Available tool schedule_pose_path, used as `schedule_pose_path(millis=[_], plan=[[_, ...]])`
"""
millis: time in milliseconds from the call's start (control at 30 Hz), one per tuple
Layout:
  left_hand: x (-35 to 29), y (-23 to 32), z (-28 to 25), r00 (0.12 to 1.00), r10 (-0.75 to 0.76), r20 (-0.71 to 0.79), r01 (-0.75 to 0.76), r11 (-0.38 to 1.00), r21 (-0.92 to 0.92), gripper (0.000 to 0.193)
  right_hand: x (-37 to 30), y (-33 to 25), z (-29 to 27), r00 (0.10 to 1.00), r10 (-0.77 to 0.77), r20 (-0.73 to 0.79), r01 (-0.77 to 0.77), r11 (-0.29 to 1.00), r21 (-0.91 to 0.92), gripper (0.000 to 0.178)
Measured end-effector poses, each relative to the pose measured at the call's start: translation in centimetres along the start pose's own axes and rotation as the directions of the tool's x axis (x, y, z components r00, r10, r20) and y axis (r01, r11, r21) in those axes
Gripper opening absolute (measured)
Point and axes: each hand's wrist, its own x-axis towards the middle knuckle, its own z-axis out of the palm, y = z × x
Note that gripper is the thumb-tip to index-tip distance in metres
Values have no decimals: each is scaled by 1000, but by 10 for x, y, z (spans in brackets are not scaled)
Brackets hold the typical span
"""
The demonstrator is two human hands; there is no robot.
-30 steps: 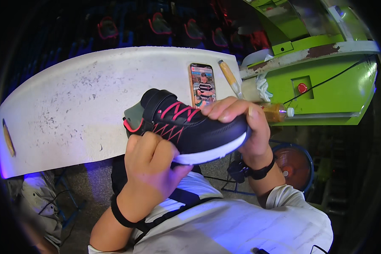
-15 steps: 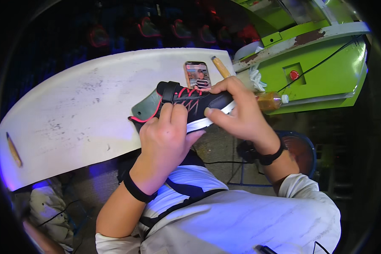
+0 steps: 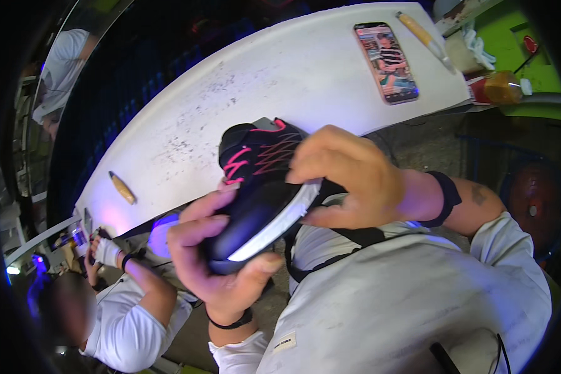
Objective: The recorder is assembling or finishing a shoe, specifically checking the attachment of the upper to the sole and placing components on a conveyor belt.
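Note:
A black sneaker (image 3: 255,206) with pink laces, pink collar lining and a white sole edge is held between my two hands over the table's near edge. Its toe points down toward me and its heel lies up over the table. My left hand (image 3: 209,249) wraps round the toe, fingers on the upper and thumb beside the sole. My right hand (image 3: 349,174) grips the side of the shoe near its middle, fingers on the upper and thumb under the white sole edge. The far sole side is hidden.
On the white table (image 3: 187,131) lie a lit phone (image 3: 386,62), a wooden-handled tool (image 3: 424,38) and another wooden-handled tool (image 3: 122,187). A bottle of amber liquid (image 3: 500,88) is at the right, near green machinery (image 3: 542,37). At lower left sits another person (image 3: 131,318). A round stool (image 3: 533,209) stands right.
The sneaker has turned so its toe faces me. My left hand has gone from the shoe's heel side to the toe. The view has swung left, bringing another person into sight.

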Motion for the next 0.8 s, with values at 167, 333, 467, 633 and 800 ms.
schedule_pose_path(millis=[167,333,467,633,800], plan=[[-10,8,11,999,-30,26,28,997,74,82,-16,-5,-1,995,85,50,-91,988,124,45],[-6,9,15,994,62,94,-72,992,106,81,-22,-4,-1,999,12,31,-16,992,126,45],[15,-2,3,938,244,247,-265,963,54,68,-19,5,3,998,38,46,-44,991,129,48],[25,21,-6,972,21,236,-117,907,404,47,-20,26,9,986,166,-14,-166,986,-1,54],[42,34,-9,910,-50,411,-271,680,681,72,-32,35,18,988,149,30,-150,988,27,45]])
